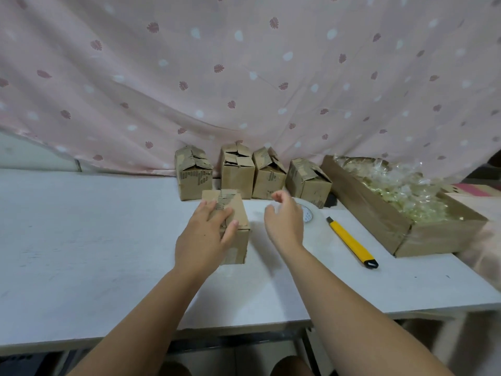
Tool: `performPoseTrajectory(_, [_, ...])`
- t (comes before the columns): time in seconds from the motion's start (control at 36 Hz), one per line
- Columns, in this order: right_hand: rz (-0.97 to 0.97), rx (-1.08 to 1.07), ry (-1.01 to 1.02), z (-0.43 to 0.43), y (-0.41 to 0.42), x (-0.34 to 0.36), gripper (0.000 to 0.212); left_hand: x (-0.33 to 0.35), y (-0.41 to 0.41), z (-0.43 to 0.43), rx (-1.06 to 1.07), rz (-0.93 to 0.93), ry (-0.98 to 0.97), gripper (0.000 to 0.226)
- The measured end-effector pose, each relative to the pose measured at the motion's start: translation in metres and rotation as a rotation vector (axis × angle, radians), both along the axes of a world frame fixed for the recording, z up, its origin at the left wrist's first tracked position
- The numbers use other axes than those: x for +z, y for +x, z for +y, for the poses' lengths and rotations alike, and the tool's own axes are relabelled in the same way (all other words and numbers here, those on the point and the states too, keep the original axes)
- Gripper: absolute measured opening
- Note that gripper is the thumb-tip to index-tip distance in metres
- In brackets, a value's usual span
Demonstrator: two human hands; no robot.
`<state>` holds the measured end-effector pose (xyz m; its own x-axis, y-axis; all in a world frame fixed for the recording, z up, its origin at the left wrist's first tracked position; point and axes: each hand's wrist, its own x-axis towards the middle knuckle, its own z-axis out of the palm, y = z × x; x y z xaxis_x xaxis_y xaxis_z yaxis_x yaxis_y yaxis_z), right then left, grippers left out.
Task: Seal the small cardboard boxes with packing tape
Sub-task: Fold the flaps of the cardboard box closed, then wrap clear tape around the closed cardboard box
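**Hands at the near box**

Our left hand lies flat on the near small box, fingers spread over its closed flaps, pressing rather than pinching. Our right hand hovers just beside it, grip loosely spread, empty, above the tape roll. Four more boxes stand in a row behind on the white surface. A yellow knife lies right, near a cardboard tray.

Brown boxes, yellow-and-black knife, pink leaf-patterned curtain, white table
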<state>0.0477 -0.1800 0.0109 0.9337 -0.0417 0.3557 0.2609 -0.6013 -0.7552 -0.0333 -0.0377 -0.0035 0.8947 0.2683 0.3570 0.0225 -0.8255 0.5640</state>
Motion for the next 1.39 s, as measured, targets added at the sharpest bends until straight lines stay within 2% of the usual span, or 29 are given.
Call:
performPoseTrajectory(0.08, [0.088,-0.101,-0.386,-0.027,0.021,-0.009,0.047,0.0,0.001,-0.004,0.009,-0.002,-0.02,0.043])
performPoseTrajectory(0.19, [0.283,-0.023,-0.48,-0.043,0.036,-0.011,0.067,0.001,0.0,-0.007,0.031,-0.01,-0.016,0.042])
performPoseTrajectory(0.25, [0.308,0.035,-0.642,-0.045,0.037,-0.012,0.078,0.001,0.0,-0.008,0.041,-0.01,-0.016,0.042])
performPoseTrajectory(0.31, [0.29,0.021,-0.813,-0.045,0.035,-0.014,0.079,0.0,0.001,-0.009,0.042,-0.013,-0.016,0.042])
performPoseTrajectory(0.36, [0.235,-0.026,-0.827,-0.043,0.033,-0.017,0.066,0.0,0.003,-0.01,0.038,-0.016,-0.02,0.042])
performPoseTrajectory(0.47, [0.148,-0.077,-0.772,-0.042,0.029,-0.02,0.05,-0.001,0.007,-0.009,0.016,-0.031,-0.031,0.039])
performPoseTrajectory(0.61, [0.135,-0.055,-0.729,-0.045,0.027,-0.021,0.051,-0.001,0.007,-0.008,0.006,-0.035,-0.032,0.039])
performPoseTrajectory(0.72, [0.044,-0.07,-0.645,-0.048,0.022,-0.019,0.049,0.002,0.007,-0.007,-0.018,-0.013,-0.029,0.038])
performPoseTrajectory(0.78, [0.055,-0.099,-0.491,-0.048,0.022,-0.014,0.046,0.005,0.008,-0.006,-0.067,0.008,-0.042,0.036])
performPoseTrajectory(0.92, [0.08,-0.117,0.141,-0.042,0.02,0.005,0.044,0.019,0.011,-0.004,-0.238,0.081,-0.029,0.035])
performPoseTrajectory(1.0, [0.05,-0.088,0.333,-0.034,0.013,0.017,0.037,0.028,0.011,-0.007,-0.258,0.11,0.053,0.035])
performPoseTrajectory(1.06, [0.008,-0.071,0.41,-0.029,0.008,0.023,0.033,0.03,0.01,-0.012,-0.227,0.089,0.194,0.038])
performPoseTrajectory(1.14, [-0.032,-0.06,0.494,-0.02,0.002,0.033,0.031,0.032,0.008,-0.022,-0.198,0.065,0.372,0.046])
performPoseTrajectory(1.22, [-0.101,-0.032,0.491,-0.009,-0.004,0.043,0.046,0.033,0.009,-0.03,-0.195,0.06,0.44,0.047])
performPoseTrajectory(1.31, [-0.142,0.011,0.441,0.001,-0.008,0.049,0.049,0.036,0.011,-0.034,-0.206,0.046,0.357,0.038])
performPoseTrajectory(1.39, [-0.104,0.071,0.426,0.009,-0.015,0.051,0.043,0.036,0.014,-0.033,-0.195,0.029,0.237,0.028])
